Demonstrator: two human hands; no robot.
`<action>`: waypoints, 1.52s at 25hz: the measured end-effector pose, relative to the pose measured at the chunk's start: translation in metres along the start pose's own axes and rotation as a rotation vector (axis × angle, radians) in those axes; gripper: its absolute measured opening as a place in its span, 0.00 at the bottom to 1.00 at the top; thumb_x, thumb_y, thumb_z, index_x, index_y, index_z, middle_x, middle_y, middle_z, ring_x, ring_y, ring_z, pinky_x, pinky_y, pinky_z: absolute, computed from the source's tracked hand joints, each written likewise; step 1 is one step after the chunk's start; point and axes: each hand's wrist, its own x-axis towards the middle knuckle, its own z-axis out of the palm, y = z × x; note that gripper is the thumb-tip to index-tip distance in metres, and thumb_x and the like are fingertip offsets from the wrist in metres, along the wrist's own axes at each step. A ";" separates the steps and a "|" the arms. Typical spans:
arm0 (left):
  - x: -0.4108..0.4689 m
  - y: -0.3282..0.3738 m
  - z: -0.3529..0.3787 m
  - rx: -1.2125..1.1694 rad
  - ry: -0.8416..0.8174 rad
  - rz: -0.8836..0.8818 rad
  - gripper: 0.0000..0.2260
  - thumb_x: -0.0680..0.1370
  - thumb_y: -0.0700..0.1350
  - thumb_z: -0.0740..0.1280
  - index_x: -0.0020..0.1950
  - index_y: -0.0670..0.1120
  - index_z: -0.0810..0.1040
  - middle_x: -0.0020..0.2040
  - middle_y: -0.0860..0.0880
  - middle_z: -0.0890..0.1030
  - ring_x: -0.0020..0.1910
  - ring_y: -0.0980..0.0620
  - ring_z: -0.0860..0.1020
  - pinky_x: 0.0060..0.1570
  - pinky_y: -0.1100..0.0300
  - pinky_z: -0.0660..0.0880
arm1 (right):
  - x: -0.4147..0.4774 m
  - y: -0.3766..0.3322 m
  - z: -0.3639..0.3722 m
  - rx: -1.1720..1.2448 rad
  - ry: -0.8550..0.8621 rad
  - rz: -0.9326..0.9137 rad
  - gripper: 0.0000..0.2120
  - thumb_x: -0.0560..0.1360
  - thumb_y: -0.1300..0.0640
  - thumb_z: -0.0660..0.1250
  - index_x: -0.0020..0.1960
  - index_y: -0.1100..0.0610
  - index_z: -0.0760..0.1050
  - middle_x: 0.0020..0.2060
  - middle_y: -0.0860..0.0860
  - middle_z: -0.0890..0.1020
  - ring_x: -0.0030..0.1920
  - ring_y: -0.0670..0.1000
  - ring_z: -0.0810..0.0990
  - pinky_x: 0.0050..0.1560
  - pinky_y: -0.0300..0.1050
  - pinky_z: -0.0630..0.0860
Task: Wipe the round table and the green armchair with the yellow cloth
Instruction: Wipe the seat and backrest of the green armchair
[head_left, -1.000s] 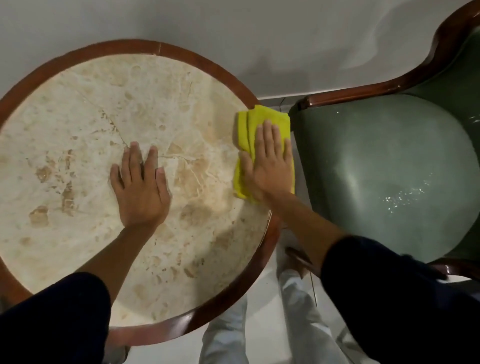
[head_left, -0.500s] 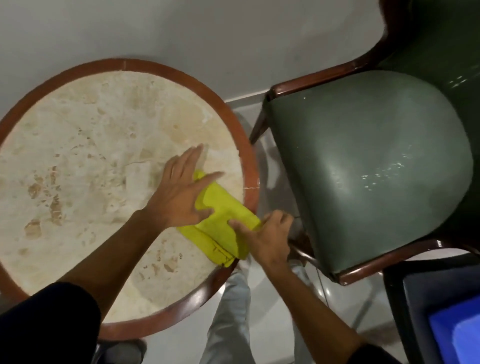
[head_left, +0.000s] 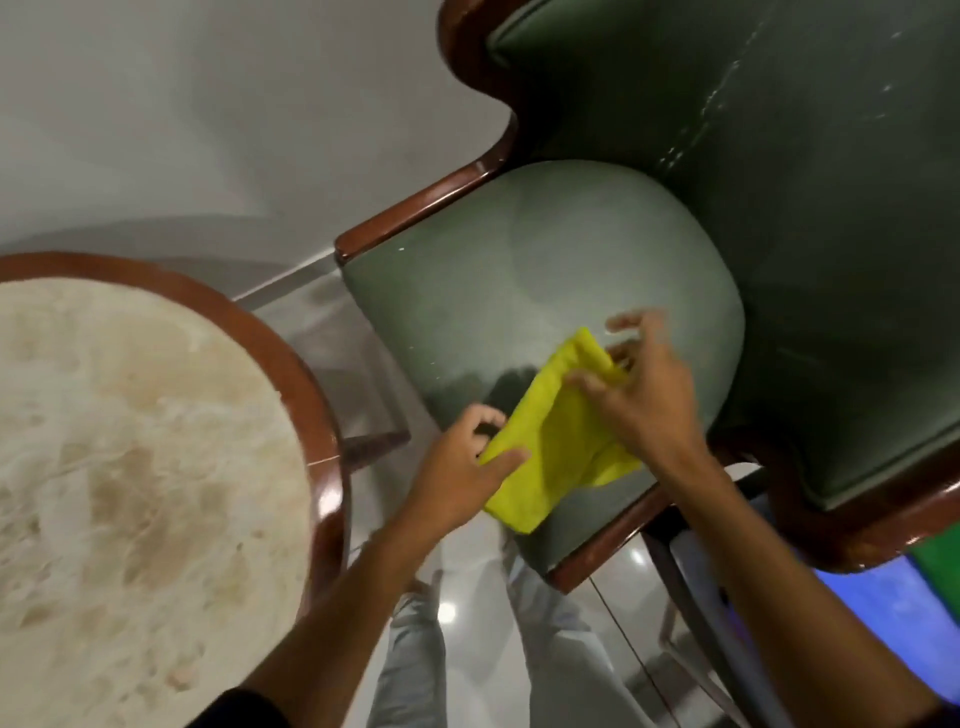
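The yellow cloth (head_left: 556, 441) is held in the air over the front of the green armchair's seat (head_left: 519, 270). My left hand (head_left: 462, 467) pinches its near left edge between thumb and fingers. My right hand (head_left: 644, 395) grips its far right corner, fingers blurred by motion. The cloth hangs folded between both hands. The round table (head_left: 322, 415), beige marble top in a reddish wooden rim, stands at the left with nothing on it.
The armchair's dark wooden frame (head_left: 441, 202) and tall green backrest (head_left: 779, 130) fill the upper right. A white wall lies behind. My legs stand on a glossy tiled floor (head_left: 457, 613) between table and chair. A blue object (head_left: 883, 623) sits at lower right.
The cloth left the table's edge and now hangs over the armchair seat. Both hands moved right with it, and the view swung toward the chair.
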 end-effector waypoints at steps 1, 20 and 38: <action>0.016 0.009 0.009 0.064 0.026 0.036 0.17 0.74 0.48 0.72 0.61 0.50 0.74 0.57 0.43 0.83 0.56 0.44 0.81 0.58 0.47 0.76 | 0.011 0.006 -0.004 -0.111 0.154 -0.068 0.26 0.69 0.56 0.74 0.62 0.46 0.67 0.50 0.45 0.79 0.49 0.49 0.80 0.48 0.41 0.73; 0.085 -0.090 -0.165 1.089 0.444 0.228 0.28 0.76 0.61 0.58 0.66 0.43 0.76 0.74 0.38 0.71 0.74 0.38 0.67 0.70 0.42 0.60 | 0.096 0.084 0.071 -0.491 0.436 0.600 0.28 0.83 0.44 0.45 0.80 0.53 0.51 0.79 0.60 0.51 0.80 0.61 0.48 0.78 0.58 0.46; 0.084 -0.095 -0.165 0.978 0.557 0.304 0.27 0.79 0.61 0.60 0.69 0.44 0.73 0.69 0.41 0.76 0.69 0.42 0.72 0.68 0.46 0.64 | 0.109 -0.083 0.228 -0.743 -0.174 -0.430 0.29 0.81 0.43 0.50 0.79 0.52 0.54 0.79 0.59 0.55 0.79 0.65 0.49 0.76 0.66 0.45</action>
